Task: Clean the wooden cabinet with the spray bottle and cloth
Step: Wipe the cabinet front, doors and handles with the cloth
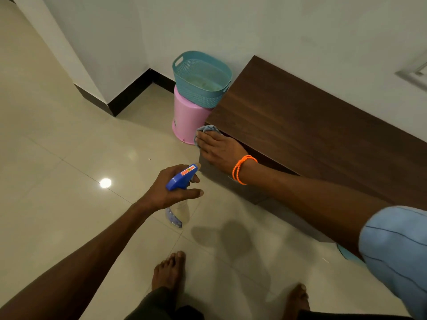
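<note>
Wiping the left end of the wooden cabinet (300, 125), I press my right hand (218, 151) flat on the blue-grey cloth (206, 130), fingers spread wide over it, right at the top corner where the front face meets the side. My left hand (171, 188) grips the spray bottle (179, 197) by its neck, index finger lying along under the blue trigger head, nozzle aimed toward the lower front of the cabinet; the bottle hangs over the floor (69, 169), close to the cabinet but not touching it. To do this step well, I judge I should keep the palm flat so the cloth stays bunched under my fingers and does not slide out past the corner, and work in overlapping passes along the grain, from this corner toward the far end by the wall. The edge and corner likely hold dust, so I want to fold the cloth round the lip. I should spray lightly and only onto wood I am about to wipe, keeping mist off the glossy tiles near my bare feet, since wet tile could be slippery. The teal basket (201, 77) on the pink stool (187, 118) stands just beside this end, so I keep my strokes short there.
</note>
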